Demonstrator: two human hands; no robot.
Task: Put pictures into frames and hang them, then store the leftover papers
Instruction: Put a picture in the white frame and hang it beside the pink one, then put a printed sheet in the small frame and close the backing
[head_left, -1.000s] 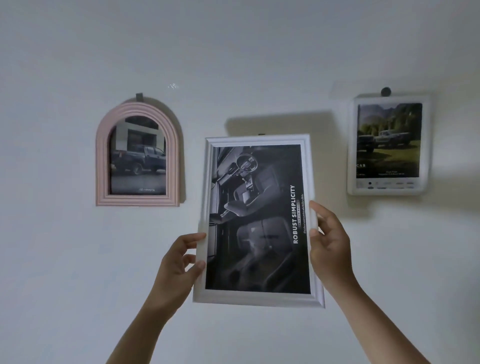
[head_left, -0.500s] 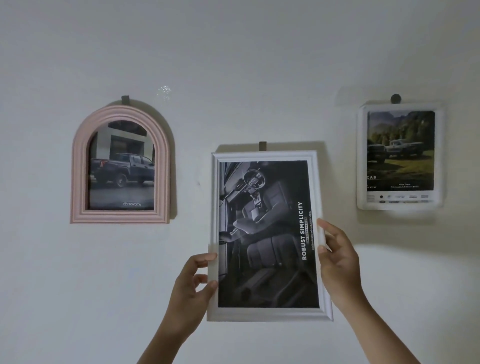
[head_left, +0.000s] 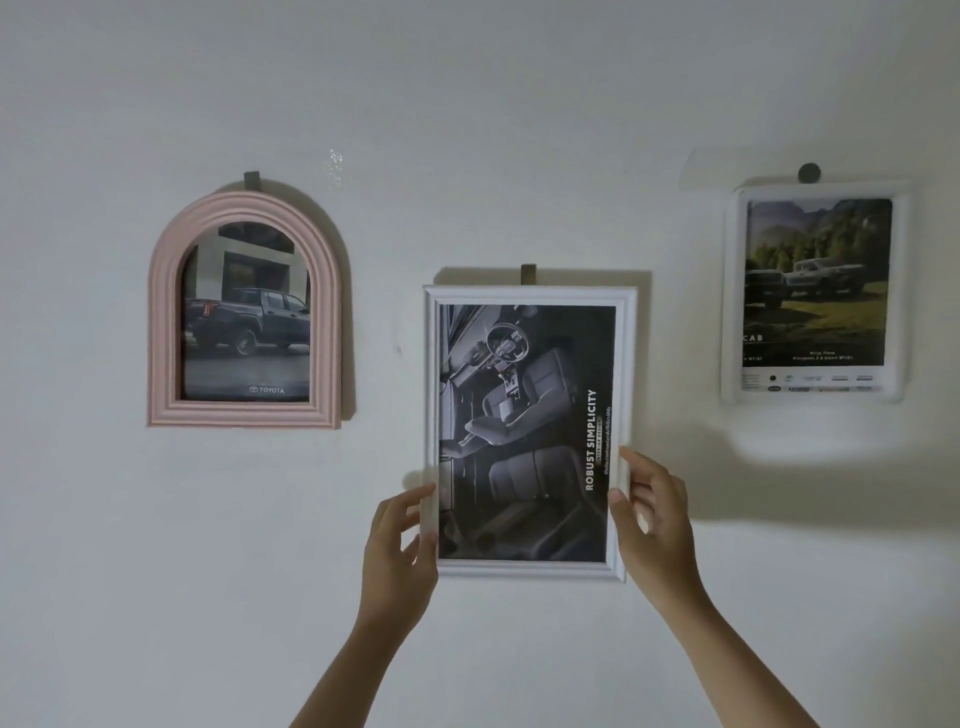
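Frame, white rectangular: white frame (head_left: 530, 570) sits against the wall (head_left: 493, 104) at the centre of our view, upright, its top edge just under a small dark hook (head_left: 528, 274) at its 12 o'clock. We cannot tell whether it hangs from the hook or is only held there.
Picture inside: a grey print (head_left: 524, 431) of a car cabin, turned sideways, with the words ROBUST SIMPLICITY running up its right edge.
Left hand: our left hand (head_left: 397, 551) is at the frame's 8 o'clock, thumb and fingers curled round the lower left rail, pinching it.
Right hand: our right hand (head_left: 654, 519) is at the frame's 4 o'clock, thumb on the front of the right rail and fingers bent behind the edge, gripping it.
Frame, pink arched: pink arched frame (head_left: 166, 338) hangs at 10 o'clock from the white one, well apart, under its own dark hook (head_left: 251, 180). It holds a picture of a dark pickup truck with a TOYOTA mark.
Frame, white, far right: second white frame (head_left: 730, 291) hangs at 2 o'clock, well apart, below a round dark peg (head_left: 809, 172). It shows pickup trucks on grass before hills, with small text beneath that we cannot read in full.
Wall: plain and pale, with shadows behind each frame.
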